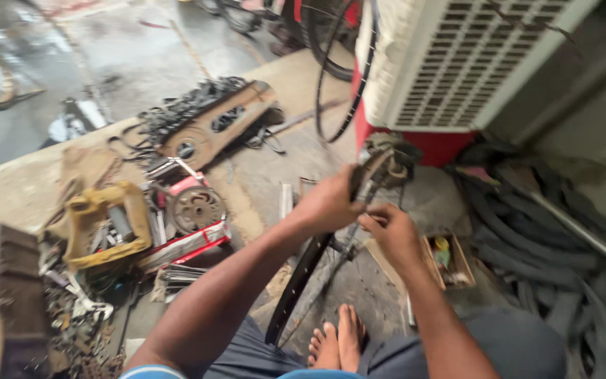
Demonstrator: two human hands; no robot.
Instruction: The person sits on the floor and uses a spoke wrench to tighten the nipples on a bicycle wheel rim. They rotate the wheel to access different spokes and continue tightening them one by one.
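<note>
Both my arms reach forward and down from the lower edge of view, bare to above the elbows, forearms angling toward each other so my hands meet near the middle. My left hand (327,203) is farther forward, knuckles up, fingers curled shut in a firm grasp with the wrist nearly straight. My right hand (394,235) sits just beside it, slightly nearer me, fingers bent inward and the thumb pressed toward the fingertips in a pinch. My bare feet (337,345) rest together on the floor between my knees.
</note>
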